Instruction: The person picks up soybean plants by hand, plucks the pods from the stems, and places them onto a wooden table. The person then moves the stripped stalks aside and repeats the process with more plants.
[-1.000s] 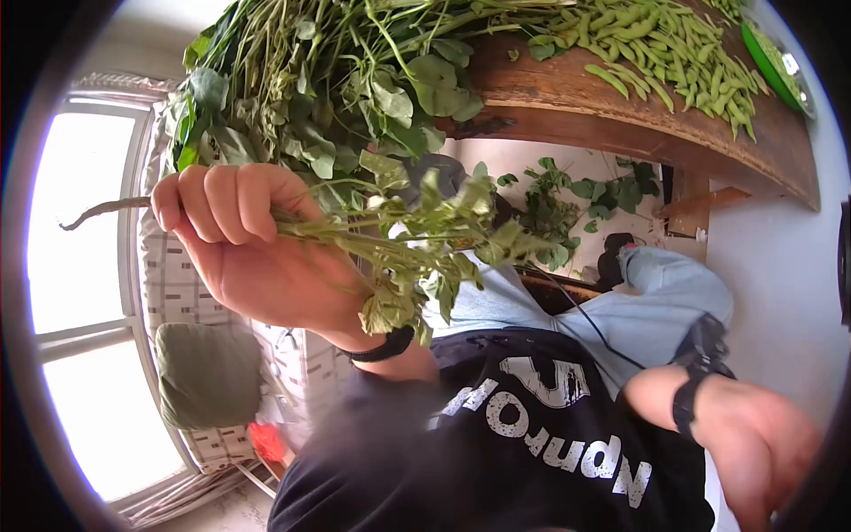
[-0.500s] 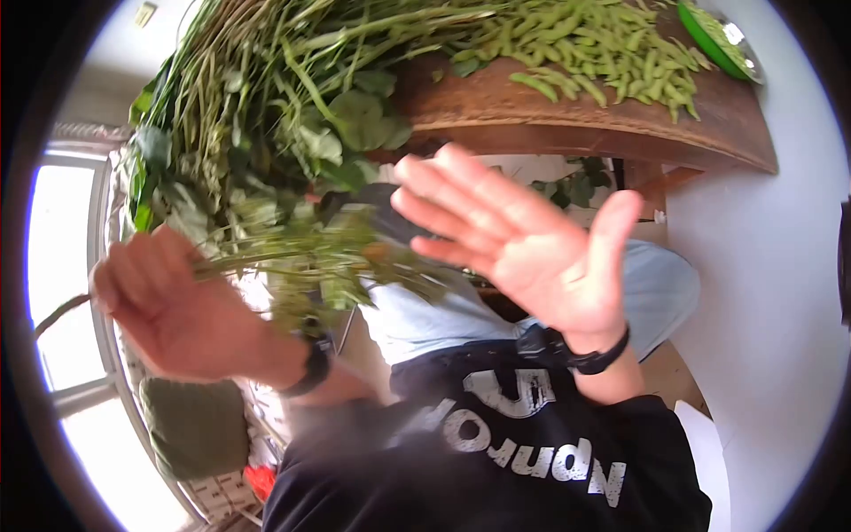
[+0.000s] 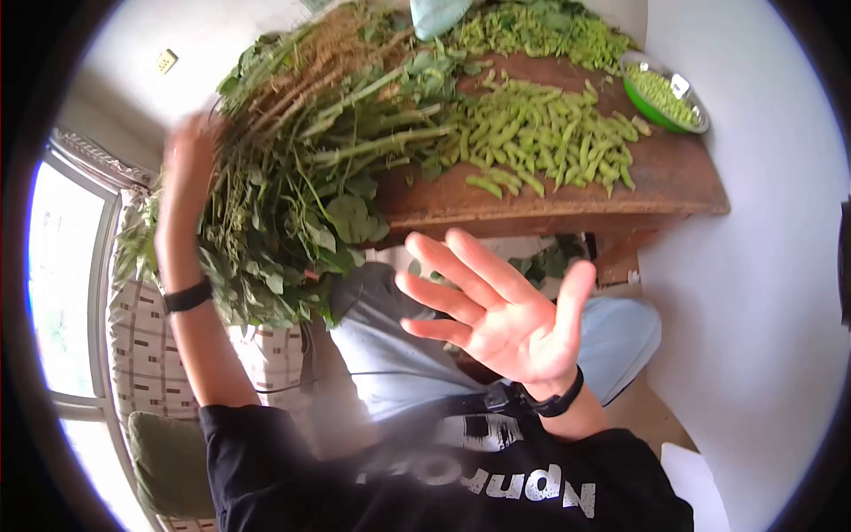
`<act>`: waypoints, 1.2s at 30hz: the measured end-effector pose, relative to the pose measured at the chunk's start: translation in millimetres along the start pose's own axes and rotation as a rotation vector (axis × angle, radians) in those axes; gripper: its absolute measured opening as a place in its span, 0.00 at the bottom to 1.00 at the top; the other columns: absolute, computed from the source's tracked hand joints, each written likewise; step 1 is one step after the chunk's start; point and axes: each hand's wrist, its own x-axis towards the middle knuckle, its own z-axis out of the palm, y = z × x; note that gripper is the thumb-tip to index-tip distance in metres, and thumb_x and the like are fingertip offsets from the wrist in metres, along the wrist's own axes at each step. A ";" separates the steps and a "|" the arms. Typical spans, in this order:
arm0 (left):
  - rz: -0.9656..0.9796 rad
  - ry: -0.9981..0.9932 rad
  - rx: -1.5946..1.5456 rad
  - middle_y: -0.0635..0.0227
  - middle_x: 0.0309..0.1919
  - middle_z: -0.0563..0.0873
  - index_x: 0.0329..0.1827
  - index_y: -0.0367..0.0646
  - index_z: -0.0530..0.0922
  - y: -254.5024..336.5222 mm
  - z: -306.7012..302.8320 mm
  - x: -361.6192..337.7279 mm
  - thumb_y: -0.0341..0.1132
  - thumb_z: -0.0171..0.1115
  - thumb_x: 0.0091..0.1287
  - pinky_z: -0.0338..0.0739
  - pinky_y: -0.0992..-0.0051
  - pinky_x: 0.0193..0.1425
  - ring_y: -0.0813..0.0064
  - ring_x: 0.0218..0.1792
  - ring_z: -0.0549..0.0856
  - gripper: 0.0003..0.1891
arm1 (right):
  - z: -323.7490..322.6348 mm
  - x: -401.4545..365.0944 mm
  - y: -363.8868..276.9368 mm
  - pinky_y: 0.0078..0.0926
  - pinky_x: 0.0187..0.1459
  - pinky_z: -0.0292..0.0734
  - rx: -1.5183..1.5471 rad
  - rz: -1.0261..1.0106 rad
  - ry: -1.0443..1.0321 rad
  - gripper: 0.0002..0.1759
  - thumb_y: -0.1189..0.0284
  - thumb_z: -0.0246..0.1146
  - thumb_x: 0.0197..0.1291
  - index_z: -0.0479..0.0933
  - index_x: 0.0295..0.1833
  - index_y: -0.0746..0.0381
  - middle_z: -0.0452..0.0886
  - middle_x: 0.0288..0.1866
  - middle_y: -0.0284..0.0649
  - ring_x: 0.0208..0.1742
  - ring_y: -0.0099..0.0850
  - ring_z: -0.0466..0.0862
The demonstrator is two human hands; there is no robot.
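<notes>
My left hand (image 3: pixel 191 146) is raised at the left edge of a big heap of leafy plant stalks (image 3: pixel 292 168). Motion blurs its fingers, so what it holds, if anything, cannot be made out. Leafy sprigs (image 3: pixel 136 244) show left of that forearm. Palm up and fingers spread, my right hand (image 3: pixel 505 319) is empty in front of my lap, below the table's front edge. Loose green pods (image 3: pixel 550 133) lie on the brown wooden table (image 3: pixel 674 177), right of the stalks.
A green-and-silver bowl (image 3: pixel 665 97) of shelled beans stands at the table's right end. More greens (image 3: pixel 550 35) and a pale blue item (image 3: pixel 437 16) are at the back. A patterned sofa (image 3: pixel 151 355) with a green cushion (image 3: pixel 168 461) is at left, by a window; a white wall (image 3: pixel 745 230) is at right.
My left hand has moved up beside the heap; the stalk it held is no longer in front of me. My right hand stays spread, slightly lower in view. More of the table shows.
</notes>
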 end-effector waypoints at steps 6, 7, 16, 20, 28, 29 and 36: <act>0.416 0.216 0.287 0.62 0.61 0.78 0.68 0.50 0.72 -27.5 58.7 -4.4 0.46 0.41 0.77 0.56 0.62 0.71 0.63 0.65 0.72 0.22 | 20.9 58.0 -71.1 0.31 0.44 0.72 -0.900 -0.108 0.222 0.26 0.51 0.51 0.71 0.68 0.26 0.59 0.73 0.41 0.44 0.41 0.31 0.75; 0.432 0.247 0.276 0.63 0.61 0.78 0.67 0.50 0.73 -26.7 61.0 -8.7 0.45 0.42 0.77 0.56 0.63 0.71 0.64 0.65 0.72 0.21 | 27.1 81.0 -77.7 0.29 0.46 0.71 -0.948 -0.124 0.183 0.24 0.57 0.54 0.72 0.70 0.25 0.61 0.72 0.41 0.45 0.38 0.28 0.74; 0.366 0.198 0.162 0.59 0.61 0.77 0.65 0.54 0.77 -16.4 52.1 -23.8 0.44 0.61 0.63 0.54 0.57 0.74 0.58 0.67 0.70 0.25 | 21.3 371.6 -52.5 0.25 0.51 0.71 -1.395 -0.049 -0.126 0.17 0.66 0.52 0.72 0.72 0.59 0.66 0.77 0.58 0.45 0.45 0.27 0.79; 0.313 0.104 0.114 0.58 0.63 0.75 0.64 0.55 0.77 -13.5 51.6 -23.6 0.48 0.58 0.64 0.52 0.54 0.74 0.56 0.68 0.67 0.25 | -53.6 470.9 -10.8 0.21 0.47 0.76 -1.683 0.341 -0.174 0.21 0.63 0.60 0.67 0.75 0.54 0.70 0.82 0.48 0.40 0.45 0.25 0.82; 0.385 0.045 0.096 0.62 0.60 0.77 0.59 0.69 0.78 -39.4 61.9 -18.1 0.63 0.66 0.50 0.69 0.64 0.58 0.61 0.60 0.76 0.31 | -315.9 568.5 18.4 0.35 0.43 0.79 -2.412 0.893 -0.378 0.19 0.59 0.67 0.54 0.84 0.41 0.64 0.86 0.35 0.46 0.36 0.38 0.85; 0.401 0.041 0.028 0.60 0.60 0.77 0.60 0.66 0.78 -42.1 60.8 -15.7 0.61 0.65 0.52 0.72 0.66 0.52 0.60 0.58 0.77 0.30 | -340.3 569.9 18.6 0.35 0.50 0.78 -2.410 0.924 -0.404 0.23 0.59 0.67 0.56 0.81 0.49 0.66 0.85 0.45 0.51 0.46 0.41 0.85; 0.384 0.160 -0.153 0.59 0.60 0.77 0.62 0.62 0.77 -49.3 80.2 -13.8 0.59 0.63 0.56 0.73 0.66 0.50 0.56 0.57 0.77 0.30 | -380.7 561.5 37.9 0.36 0.62 0.71 -2.412 0.785 -0.227 0.33 0.57 0.66 0.59 0.72 0.62 0.72 0.78 0.58 0.57 0.61 0.47 0.78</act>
